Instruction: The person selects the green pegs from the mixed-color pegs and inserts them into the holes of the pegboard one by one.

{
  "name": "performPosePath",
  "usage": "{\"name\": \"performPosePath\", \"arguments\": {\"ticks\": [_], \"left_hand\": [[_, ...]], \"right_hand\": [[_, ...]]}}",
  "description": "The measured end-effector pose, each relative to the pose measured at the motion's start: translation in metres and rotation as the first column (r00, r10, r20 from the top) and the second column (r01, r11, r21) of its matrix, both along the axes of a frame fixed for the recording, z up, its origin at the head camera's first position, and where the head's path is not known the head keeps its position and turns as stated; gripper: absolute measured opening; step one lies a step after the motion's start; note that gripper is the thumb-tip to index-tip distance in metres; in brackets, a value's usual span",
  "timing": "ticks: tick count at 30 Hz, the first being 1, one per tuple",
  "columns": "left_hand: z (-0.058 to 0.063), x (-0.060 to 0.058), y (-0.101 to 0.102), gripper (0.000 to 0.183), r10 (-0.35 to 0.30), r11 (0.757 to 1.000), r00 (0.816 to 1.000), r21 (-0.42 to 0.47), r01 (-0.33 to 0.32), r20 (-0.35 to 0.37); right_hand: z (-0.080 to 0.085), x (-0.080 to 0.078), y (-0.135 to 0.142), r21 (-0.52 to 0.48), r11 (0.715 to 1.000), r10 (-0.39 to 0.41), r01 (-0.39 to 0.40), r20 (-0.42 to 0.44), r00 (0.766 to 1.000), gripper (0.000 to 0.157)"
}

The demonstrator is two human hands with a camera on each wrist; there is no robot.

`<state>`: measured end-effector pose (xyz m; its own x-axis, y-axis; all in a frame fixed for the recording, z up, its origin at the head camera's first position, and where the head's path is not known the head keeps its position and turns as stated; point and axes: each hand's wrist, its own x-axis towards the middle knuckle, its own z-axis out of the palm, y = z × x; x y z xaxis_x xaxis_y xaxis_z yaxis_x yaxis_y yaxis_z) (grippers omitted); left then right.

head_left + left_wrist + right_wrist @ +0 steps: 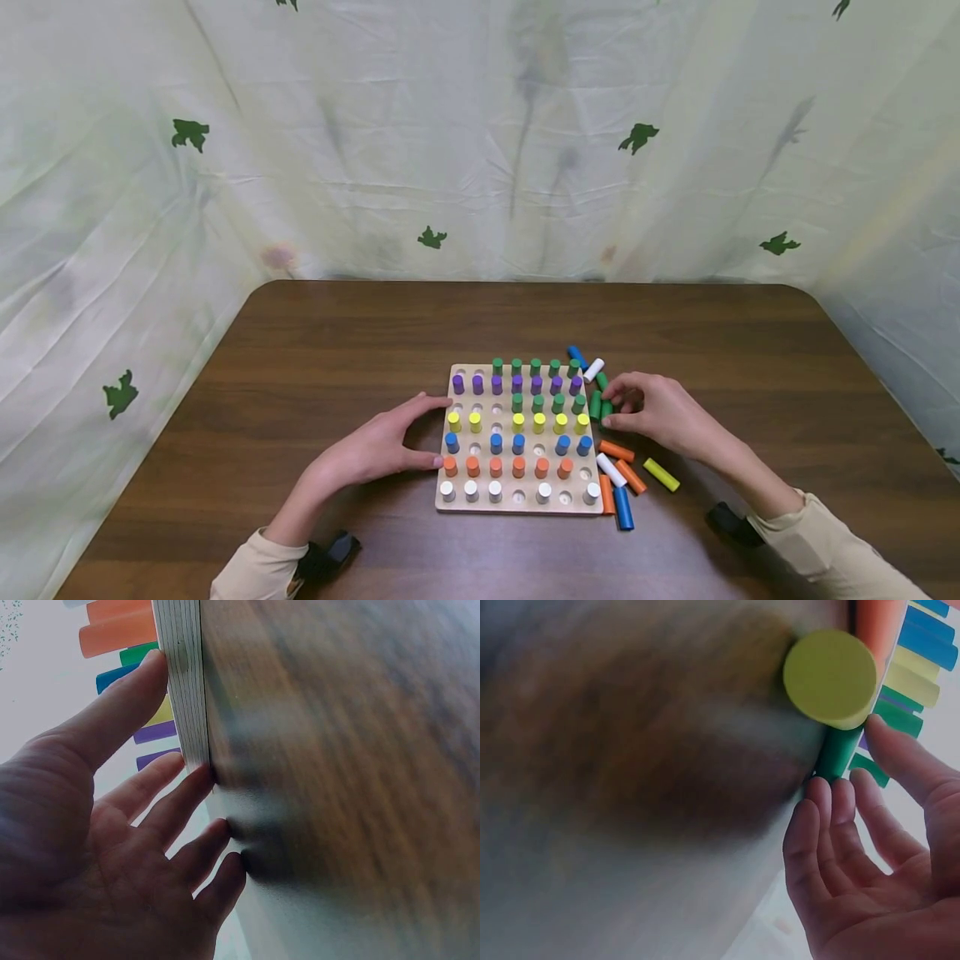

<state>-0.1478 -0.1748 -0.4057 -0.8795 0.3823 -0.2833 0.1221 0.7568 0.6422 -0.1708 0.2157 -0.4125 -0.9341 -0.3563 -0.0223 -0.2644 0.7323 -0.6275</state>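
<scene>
A square wooden pegboard (pixel 525 508) lies on the table, holding rows of green, purple, yellow, blue, orange and white pegs, with several holes bare. My left hand (pixel 378 442) touches the board's left edge, thumb near the orange row and index finger higher up; its fingers are only slightly bent in the left wrist view. Beside the board's right edge, my right hand (pixel 663 412) has thumb and fingertips at the two ends of a green peg (pixel 606 409), pinching it close to the table. Another green peg (pixel 595 406) lies just left of it.
Loose pegs line the board's right side: a blue peg (pixel 576 357) and a white peg (pixel 593 370) at the back, orange pegs (pixel 631 477), another blue peg (pixel 624 508) and a yellow peg (pixel 662 475) nearer the front. A pale curtain (pixel 480 167) hangs behind the table.
</scene>
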Motion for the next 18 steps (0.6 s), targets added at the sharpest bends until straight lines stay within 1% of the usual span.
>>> {"name": "performPosePath", "arguments": {"ticks": [11, 18], "left_hand": [[0.0020, 0.0011, -0.0008, 0.073, -0.015, 1.000, 1.000, -0.001, 0.015, -0.009], [0.0026, 0.0009, -0.0006, 0.072, -0.013, 1.000, 1.000, 0.003, 0.013, -0.002]], "right_hand": [[0.0024, 0.0049, 0.0002, 0.031, 1.000, -0.006, 0.004, 0.053, 0.999, 0.034], [0.0019, 0.0062, 0.0023, 0.031, 0.999, 0.032, -0.034, 0.067, 0.997, 0.035]]}}
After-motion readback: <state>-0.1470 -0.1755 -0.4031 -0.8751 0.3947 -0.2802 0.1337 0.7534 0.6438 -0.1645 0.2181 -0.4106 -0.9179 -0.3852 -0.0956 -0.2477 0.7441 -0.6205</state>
